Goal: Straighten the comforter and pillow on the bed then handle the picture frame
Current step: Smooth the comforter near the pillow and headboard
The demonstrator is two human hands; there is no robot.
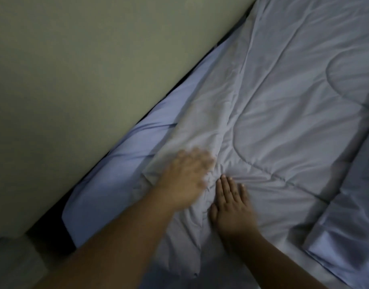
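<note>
I'm smoothing the comforter (pixel 283 113): right hand (pixel 231 205) pressed flat, left hand (pixel 185 178) blurred, apparently spread; next, I'd flatten the bunched near-left folds.

Wall (pixel 85 69) runs along the bed's left side. Comforter (pixel 283 111) lies on the bed, over the middle and right. A strip of sheet (pixel 121 174) shows between the comforter's left edge and the wall. Both hands rest on the comforter near that edge: left hand (pixel 185 178) nearer the wall, right hand (pixel 231 205) just beside it.
</note>
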